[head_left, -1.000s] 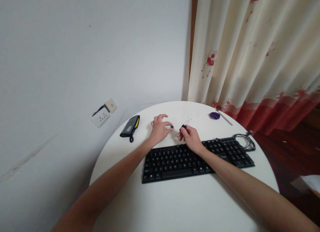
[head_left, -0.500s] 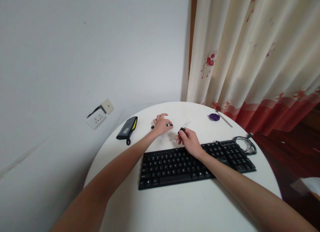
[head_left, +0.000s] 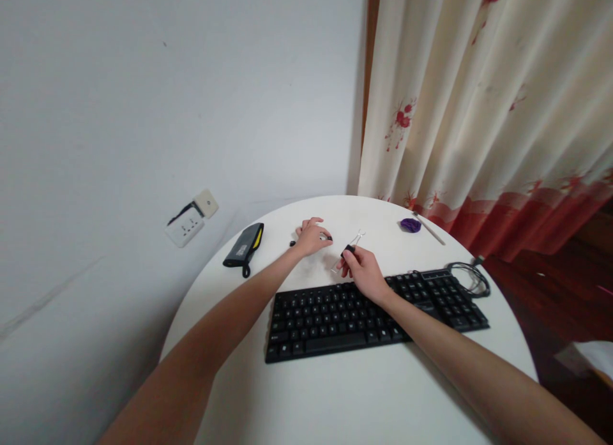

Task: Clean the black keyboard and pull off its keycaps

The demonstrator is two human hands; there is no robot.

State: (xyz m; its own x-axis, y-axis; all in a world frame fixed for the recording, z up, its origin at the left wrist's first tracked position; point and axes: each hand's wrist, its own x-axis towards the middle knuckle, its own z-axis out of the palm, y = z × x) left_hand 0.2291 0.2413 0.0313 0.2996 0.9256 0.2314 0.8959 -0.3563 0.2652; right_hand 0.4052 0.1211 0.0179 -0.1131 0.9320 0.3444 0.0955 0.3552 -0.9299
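Left hand (head_left: 311,239) has shifted farther from the one black plastic keyboard (head_left: 330,324).
It pinches one small black piece (head_left: 329,239); the right hand (head_left: 364,269) grips one black binder clip (head_left: 348,249) over the round white bench (head_left: 354,394), long axis slanting, its two silver wire handles (head_left: 357,237) pointing far-right and near-left.
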